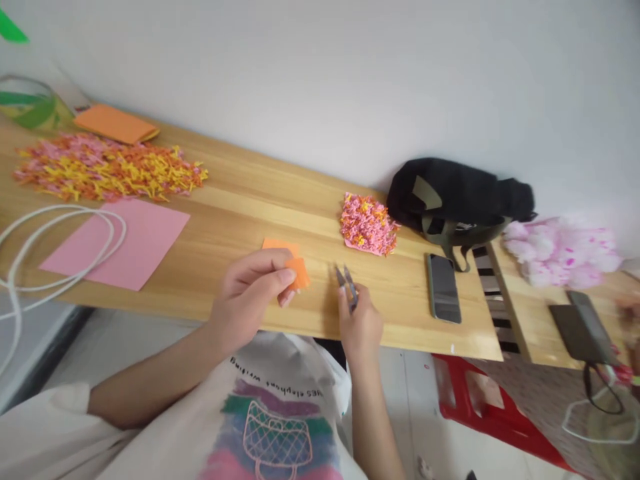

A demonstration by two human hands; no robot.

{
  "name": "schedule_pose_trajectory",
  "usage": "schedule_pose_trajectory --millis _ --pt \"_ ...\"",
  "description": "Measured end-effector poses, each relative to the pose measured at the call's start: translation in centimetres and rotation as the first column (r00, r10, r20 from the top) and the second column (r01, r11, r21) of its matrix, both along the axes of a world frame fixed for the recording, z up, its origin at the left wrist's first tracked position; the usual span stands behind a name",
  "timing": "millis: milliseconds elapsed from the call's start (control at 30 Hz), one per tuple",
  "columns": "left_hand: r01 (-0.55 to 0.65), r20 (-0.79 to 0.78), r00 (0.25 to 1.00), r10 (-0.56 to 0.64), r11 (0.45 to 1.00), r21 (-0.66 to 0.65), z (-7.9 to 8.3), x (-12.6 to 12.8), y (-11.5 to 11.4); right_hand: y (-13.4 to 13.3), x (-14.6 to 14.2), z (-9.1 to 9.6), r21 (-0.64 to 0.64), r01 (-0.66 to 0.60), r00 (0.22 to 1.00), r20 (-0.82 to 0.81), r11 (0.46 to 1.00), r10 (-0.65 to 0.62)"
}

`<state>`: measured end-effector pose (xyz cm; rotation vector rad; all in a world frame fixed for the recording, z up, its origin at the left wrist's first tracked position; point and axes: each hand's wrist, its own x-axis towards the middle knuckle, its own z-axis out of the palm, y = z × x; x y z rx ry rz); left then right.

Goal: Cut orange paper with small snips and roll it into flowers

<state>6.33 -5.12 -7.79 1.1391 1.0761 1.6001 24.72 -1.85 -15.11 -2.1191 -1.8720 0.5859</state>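
Note:
Between the thumb and fingers of my left hand (253, 290) is a small piece of orange paper (299, 273). Another orange piece (280, 245) shows just behind those fingers, low over the wooden table. My right hand (361, 327) is closed around a pair of small metal snips (349, 283), whose two blades point away from me and stand a little apart. A gap separates the blades from the orange paper. Beyond the snips lies a pink square (369, 225) covered with pink, orange and yellow paper bits.
A long heap of coloured paper bits (115, 167) lies at left, beside folded orange paper (117, 123), a pink sheet (145, 247) and a white cable (30, 247). Toward the right are a black bag (450, 193), a phone (444, 288) and a fluffy pink-white bundle (563, 250).

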Motion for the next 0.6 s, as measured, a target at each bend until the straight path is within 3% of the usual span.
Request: schedule_pose_trajectory --millis 67,200,333,400,467,533,600 --pt "0.013 -0.186 0.983 -0.007 0.999 0.035 1.0 -1.0 1.1 0.4 -0.1 -0.9 0.002 -0.054 0.995 0.087 0.999 0.054" --pt "0.039 -0.522 0.846 0.110 0.963 0.266 3.7 -2.9 3.3 0.3 -0.1 -2.3 0.062 -0.124 0.972 0.209 0.990 0.109" --pt "0.012 -0.592 0.705 0.390 0.828 0.560 5.3 -4.1 4.9 1.2 -0.1 -1.8 0.209 -0.191 0.972 0.180 0.959 0.154" --pt "0.015 -0.585 0.629 0.512 0.744 0.668 5.6 -4.3 5.4 1.9 -0.6 0.5 0.284 -0.178 0.984 0.059 0.942 0.168" --pt "-0.011 -0.563 0.563 0.604 0.687 0.727 5.9 -4.4 5.6 2.2 -1.7 4.2 0.350 -0.185 0.931 -0.238 0.918 0.278" --pt "-0.061 -0.530 0.522 0.668 0.650 0.758 6.3 -4.3 5.5 2.3 -3.2 8.3 0.366 -0.224 0.743 -0.535 0.903 0.401" --pt "-0.086 -0.508 0.511 0.693 0.629 0.773 6.7 -4.2 5.0 2.3 -5.1 11.8 0.434 -0.254 0.524 -0.689 0.864 0.500"
